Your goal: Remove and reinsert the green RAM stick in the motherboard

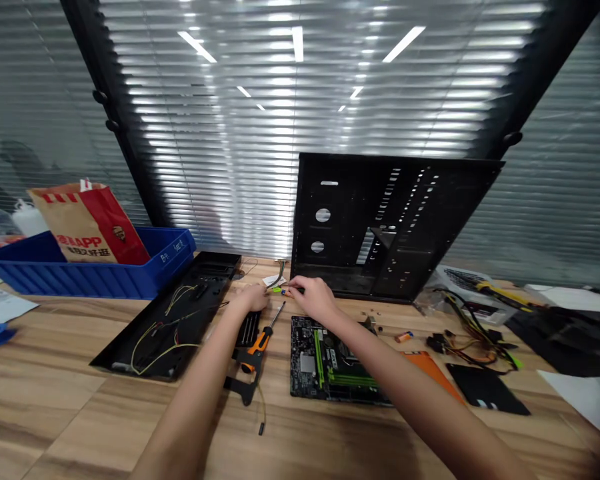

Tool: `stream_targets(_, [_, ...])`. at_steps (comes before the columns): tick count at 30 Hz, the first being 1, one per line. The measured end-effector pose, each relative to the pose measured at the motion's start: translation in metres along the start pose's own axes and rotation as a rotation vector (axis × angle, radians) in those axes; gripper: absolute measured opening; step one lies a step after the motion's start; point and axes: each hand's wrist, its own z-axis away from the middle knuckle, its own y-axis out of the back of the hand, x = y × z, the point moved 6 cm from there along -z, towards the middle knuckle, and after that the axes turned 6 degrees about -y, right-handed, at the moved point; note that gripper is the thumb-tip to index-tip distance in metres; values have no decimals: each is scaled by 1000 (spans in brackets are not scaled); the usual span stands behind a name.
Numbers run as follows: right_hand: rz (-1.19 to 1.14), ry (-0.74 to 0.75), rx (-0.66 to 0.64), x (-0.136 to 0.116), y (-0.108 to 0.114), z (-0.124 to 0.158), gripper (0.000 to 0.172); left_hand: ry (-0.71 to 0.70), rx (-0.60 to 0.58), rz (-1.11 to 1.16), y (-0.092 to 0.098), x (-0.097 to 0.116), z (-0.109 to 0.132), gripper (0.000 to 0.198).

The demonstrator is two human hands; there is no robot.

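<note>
The left hand (pixel 253 299) and the right hand (pixel 313 298) are reaching together toward the middle of the frame, over a wooden desk (pixel 55 413). The right hand's fingers are pressed together and appear to be pinching a small green-and-blue connector (pixel 280 291), which is sitting between the two hands, just in front of the lower edge of an upright black computer case panel (pixel 380 227). The left hand's fingers are curled toward that connector, but whether they are gripping it is impossible to tell from this view.

Just below the hands, an orange-handled screwdriver (pixel 255 350) is lying with its tip pointing toward the connector, beside a ribbed black part (pixel 247 330). A motherboard with green slots (pixel 320 360) is lying flat at lower centre, under the right forearm. To the left, a black case panel carrying thin wires (pixel 165 320) is resting on the desk, and behind it a blue plastic bin (pixel 170 257) is holding a red-and-brown paper bag (pixel 90 223) at the left of the frame. Power supply cables (pixel 475 333) are sprawling at the right, near an orange sheet (pixel 430 373) and a flat black panel (pixel 485 390).
</note>
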Motion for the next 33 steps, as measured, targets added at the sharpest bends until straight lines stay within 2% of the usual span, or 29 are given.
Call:
stream_targets(2, [-134,85,42,5,23,29,19,-7,14,-4,5,-2,3,45])
stream_targets(4, [-203,111,61,22,45,65,20,-15,34,-11,12,-2,7,43])
stream_targets(7, [-279,71,68,64,68,120,25,-13,75,-21,26,1,18,43])
stream_targets(9, [-358,-14,105,97,79,151,26,-2,104,-26,35,5,27,45])
stream_targets(12, [-524,-109,147,136,89,182,29,-6,148,-47,46,19,45,44])
stream_targets(14, [-556,-102,167,146,98,193,28,-30,170,-64,50,36,60,43])
stream_targets(16, [-516,-51,173,145,110,198,25,-81,171,-73,50,60,77,43])
stream_targets(18, [-480,-6,162,140,122,200,23,-156,166,-59,45,91,97,40])
stream_targets(20, [-488,5,118,138,127,198,24,-357,197,42,38,132,119,36])
stream_targets(22, [-499,12,52,137,124,196,27,-541,172,122,22,172,141,30])
stream_targets(25, [-562,6,-68,139,108,195,29,-708,114,283,-9,221,164,25])
stream_targets(28, [-638,-33,-93,143,95,196,31,-735,141,383,-35,249,170,27])
stream_targets(33, [-851,-109,-76,152,85,196,34,-723,337,506,-52,266,160,27])
